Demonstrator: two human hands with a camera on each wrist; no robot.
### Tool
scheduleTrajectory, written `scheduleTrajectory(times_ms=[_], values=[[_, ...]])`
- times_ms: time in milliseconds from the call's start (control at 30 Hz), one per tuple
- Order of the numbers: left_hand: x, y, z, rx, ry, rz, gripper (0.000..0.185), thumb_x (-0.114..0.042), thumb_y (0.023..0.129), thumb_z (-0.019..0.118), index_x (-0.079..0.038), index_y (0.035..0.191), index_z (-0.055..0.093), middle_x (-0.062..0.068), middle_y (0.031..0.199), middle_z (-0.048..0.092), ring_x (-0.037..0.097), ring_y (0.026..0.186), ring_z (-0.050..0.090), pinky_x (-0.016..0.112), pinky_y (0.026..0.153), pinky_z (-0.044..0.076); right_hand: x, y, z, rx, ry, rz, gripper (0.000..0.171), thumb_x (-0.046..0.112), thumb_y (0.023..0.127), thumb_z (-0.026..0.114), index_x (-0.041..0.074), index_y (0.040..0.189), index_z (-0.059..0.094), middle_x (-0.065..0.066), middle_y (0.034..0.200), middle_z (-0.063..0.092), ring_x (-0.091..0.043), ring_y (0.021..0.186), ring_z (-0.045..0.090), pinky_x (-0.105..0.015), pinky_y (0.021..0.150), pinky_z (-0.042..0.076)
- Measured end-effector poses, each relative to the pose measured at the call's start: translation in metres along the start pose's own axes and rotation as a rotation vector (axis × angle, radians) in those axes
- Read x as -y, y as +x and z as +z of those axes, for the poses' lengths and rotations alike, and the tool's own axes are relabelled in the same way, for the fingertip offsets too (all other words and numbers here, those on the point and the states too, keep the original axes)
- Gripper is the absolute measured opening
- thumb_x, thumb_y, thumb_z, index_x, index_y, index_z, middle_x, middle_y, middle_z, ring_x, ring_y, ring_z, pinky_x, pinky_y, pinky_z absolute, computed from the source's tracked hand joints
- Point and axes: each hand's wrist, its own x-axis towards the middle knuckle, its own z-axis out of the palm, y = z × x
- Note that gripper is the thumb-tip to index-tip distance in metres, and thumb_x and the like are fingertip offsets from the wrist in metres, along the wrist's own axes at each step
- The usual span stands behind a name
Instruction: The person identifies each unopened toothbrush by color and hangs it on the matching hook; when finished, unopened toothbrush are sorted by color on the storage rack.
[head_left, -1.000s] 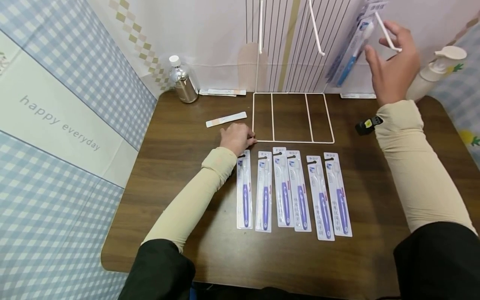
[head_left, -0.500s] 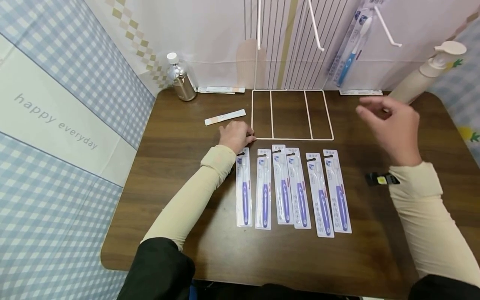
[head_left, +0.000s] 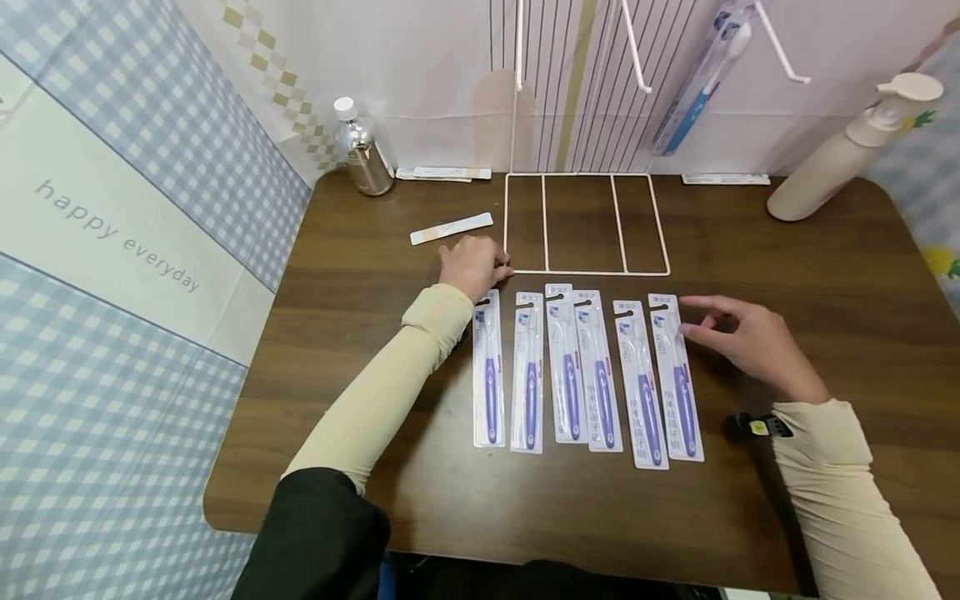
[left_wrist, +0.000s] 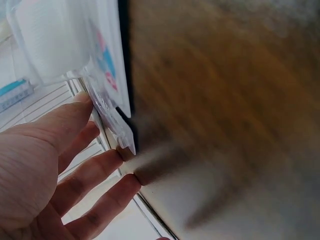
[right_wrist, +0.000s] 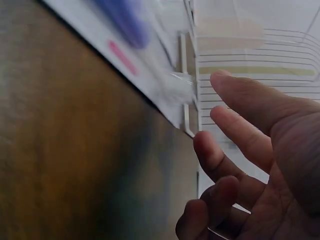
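Observation:
Several packaged toothbrushes with purple handles lie in a row on the table; the rightmost toothbrush (head_left: 677, 379) is beside my right hand (head_left: 753, 346). Thumb and index finger of that hand reach its upper right edge, spread apart in the right wrist view, where the toothbrush pack (right_wrist: 130, 55) shows blurred. My left hand (head_left: 472, 267) pinches the front left corner of a white wire rack (head_left: 585, 272), thumb and index finger at the wire. Close to that hand lies the leftmost toothbrush (head_left: 489, 371), whose pack (left_wrist: 107, 65) looms large in the left wrist view.
White hooks (head_left: 637, 50) project from the rack. A blue-handled toothbrush pack (head_left: 701, 92) hangs at the right hook. A pump bottle (head_left: 832, 162) leans at back right; a silver bottle (head_left: 367, 162) stands at back left. A thin sachet (head_left: 452, 228) lies left of the rack.
My right hand has come away from the right hook and down to the rightmost toothbrush on the table. The hanging pack stays up there. My left hand remains at the rack corner.

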Motion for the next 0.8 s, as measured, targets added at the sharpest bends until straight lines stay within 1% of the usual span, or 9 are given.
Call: scheduleTrajectory(times_ms=[100, 267, 333, 433, 533, 600, 633, 700, 800], values=[[0.000, 0.000, 0.000, 0.000, -0.006, -0.002, 0.026, -0.041, 0.100, 0.074, -0.027, 0.120, 0.082, -0.007, 0.129, 0.074, 0.025, 0.125, 0.064, 0.065, 0.108, 0.039, -0.002, 0.002, 0.006, 0.033, -0.018, -0.009, 0.049, 0.034, 0.096, 0.080, 0.012, 0.138, 0.070, -0.004, 0.086, 0.065, -0.019, 0.071, 0.049, -0.033, 0.061, 0.036], [0.001, 0.000, 0.000, 0.001, -0.009, 0.002, 0.026, -0.042, 0.100, 0.074, -0.027, 0.119, 0.082, -0.006, 0.129, 0.074, 0.026, 0.125, 0.064, 0.065, 0.107, 0.039, -0.004, 0.004, 0.012, 0.076, -0.034, -0.004, 0.049, 0.035, 0.096, 0.080, 0.010, 0.137, 0.070, -0.003, 0.085, 0.064, -0.016, 0.067, 0.047, -0.032, 0.060, 0.036], [0.001, -0.001, 0.000, 0.000, -0.007, 0.001, 0.026, -0.042, 0.099, 0.074, -0.027, 0.119, 0.082, -0.006, 0.129, 0.074, 0.026, 0.125, 0.064, 0.065, 0.107, 0.039, -0.004, 0.005, 0.014, 0.084, -0.032, 0.006, 0.049, 0.037, 0.097, 0.079, 0.009, 0.137, 0.070, -0.003, 0.086, 0.065, -0.016, 0.067, 0.048, -0.033, 0.060, 0.036], [0.001, -0.001, 0.000, 0.001, -0.002, -0.005, 0.026, -0.042, 0.099, 0.074, -0.027, 0.119, 0.082, -0.006, 0.129, 0.074, 0.025, 0.126, 0.063, 0.064, 0.107, 0.039, -0.003, 0.005, 0.015, 0.075, -0.026, 0.004, 0.049, 0.037, 0.097, 0.079, 0.010, 0.137, 0.071, -0.005, 0.088, 0.065, -0.020, 0.072, 0.050, -0.035, 0.064, 0.037], [0.001, -0.001, -0.001, 0.000, -0.003, -0.007, 0.025, -0.042, 0.100, 0.074, -0.027, 0.117, 0.082, -0.006, 0.129, 0.074, 0.025, 0.126, 0.063, 0.064, 0.107, 0.039, -0.002, 0.004, 0.016, 0.037, -0.020, -0.021, 0.046, 0.034, 0.096, 0.080, 0.009, 0.135, 0.072, -0.010, 0.095, 0.068, -0.027, 0.083, 0.056, -0.040, 0.071, 0.040], [0.001, -0.001, -0.001, 0.001, -0.005, -0.005, 0.024, -0.042, 0.100, 0.074, -0.027, 0.117, 0.083, -0.006, 0.129, 0.074, 0.025, 0.126, 0.064, 0.064, 0.107, 0.039, -0.001, 0.003, 0.016, -0.002, -0.008, -0.037, 0.044, 0.031, 0.096, 0.081, 0.010, 0.134, 0.073, -0.013, 0.100, 0.071, -0.029, 0.090, 0.059, -0.041, 0.074, 0.040], [0.001, -0.001, 0.000, 0.000, -0.006, -0.003, 0.024, -0.042, 0.100, 0.074, -0.027, 0.117, 0.083, -0.006, 0.129, 0.074, 0.026, 0.125, 0.064, 0.064, 0.106, 0.040, 0.000, 0.002, 0.015, -0.026, 0.002, -0.046, 0.043, 0.029, 0.095, 0.081, 0.010, 0.133, 0.073, -0.014, 0.101, 0.072, -0.029, 0.091, 0.060, -0.039, 0.075, 0.041], [0.001, 0.000, 0.000, 0.000, -0.009, -0.001, 0.023, -0.041, 0.100, 0.074, -0.027, 0.116, 0.083, -0.006, 0.129, 0.074, 0.026, 0.125, 0.064, 0.064, 0.106, 0.040, 0.003, 0.001, 0.012, -0.073, 0.025, -0.048, 0.040, 0.026, 0.095, 0.082, 0.012, 0.131, 0.074, -0.013, 0.100, 0.075, -0.025, 0.088, 0.063, -0.032, 0.073, 0.043], [0.000, 0.000, 0.001, -0.001, -0.013, 0.003, 0.023, -0.041, 0.100, 0.074, -0.027, 0.116, 0.083, -0.006, 0.129, 0.074, 0.026, 0.124, 0.064, 0.064, 0.106, 0.040, 0.013, 0.000, 0.003, -0.181, 0.071, -0.070, 0.038, 0.020, 0.093, 0.084, 0.015, 0.130, 0.075, -0.010, 0.094, 0.077, -0.013, 0.075, 0.063, -0.019, 0.064, 0.044]])
